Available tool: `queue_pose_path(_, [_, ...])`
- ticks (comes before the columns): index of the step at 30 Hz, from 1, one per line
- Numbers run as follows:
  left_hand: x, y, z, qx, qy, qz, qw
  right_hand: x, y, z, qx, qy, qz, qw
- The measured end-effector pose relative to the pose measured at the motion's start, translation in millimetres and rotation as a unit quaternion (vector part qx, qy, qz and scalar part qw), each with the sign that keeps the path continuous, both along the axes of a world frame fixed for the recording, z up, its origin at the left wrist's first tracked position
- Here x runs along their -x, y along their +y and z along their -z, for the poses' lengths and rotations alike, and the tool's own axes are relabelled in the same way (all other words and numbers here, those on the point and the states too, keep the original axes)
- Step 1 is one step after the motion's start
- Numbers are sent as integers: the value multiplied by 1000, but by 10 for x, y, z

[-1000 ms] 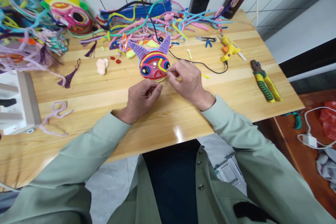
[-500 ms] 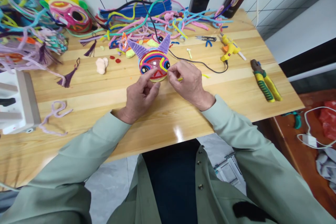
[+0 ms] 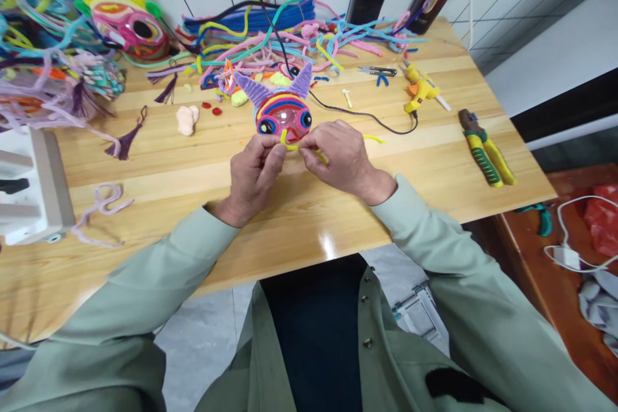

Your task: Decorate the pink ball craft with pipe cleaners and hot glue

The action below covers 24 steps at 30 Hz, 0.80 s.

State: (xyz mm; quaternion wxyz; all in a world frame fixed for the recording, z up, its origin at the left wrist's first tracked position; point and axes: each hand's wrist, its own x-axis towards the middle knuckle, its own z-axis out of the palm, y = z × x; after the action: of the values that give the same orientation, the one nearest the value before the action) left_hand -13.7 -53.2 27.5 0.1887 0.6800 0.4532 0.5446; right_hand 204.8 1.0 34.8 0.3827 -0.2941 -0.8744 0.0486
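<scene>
A yellow pipe cleaner (image 3: pixel 291 147) with a bent end runs between my two hands. My left hand (image 3: pixel 255 174) pinches it near its curved tip, and my right hand (image 3: pixel 340 158) grips it farther along with closed fingers. Right behind them on the table stands a colourful mask-like head (image 3: pixel 284 117) with purple pointed ears, round black eyes ringed in blue and pink, and a red mouth. My fingers partly cover its lower edge.
Pliers (image 3: pixel 486 149), a yellow glue gun (image 3: pixel 423 87) and small snips (image 3: pixel 379 71) lie to the right. Heaped pipe cleaners (image 3: pixel 270 35) line the wall. Another decorated head (image 3: pixel 130 26) sits back left, above a white power strip (image 3: pixel 36 187). A black cord (image 3: pixel 367 114) crosses the table.
The yellow pipe cleaner has come down from the head's right eye to in front of its mouth. My left fingers have closed on its end; my right hand has shifted slightly left and down.
</scene>
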Motion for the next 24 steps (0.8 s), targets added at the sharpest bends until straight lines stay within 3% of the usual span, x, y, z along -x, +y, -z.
queue_pose_path(8, [-6,4,-18,3,11,-31,999,-5,-3,7,20,4,-14,1000])
queue_pose_path(18, [-1,-17,-11,31,-2,30,999,-106,65,-50,-13,-44,-23,999])
queue_pose_path(21, [-10,-24,13,33,14,46,998,-190,46,-110,6,-49,-9,999])
queue_pose_path(24, [-15,-25,36,32,34,55,997,-445,63,-165,28,-21,44,998])
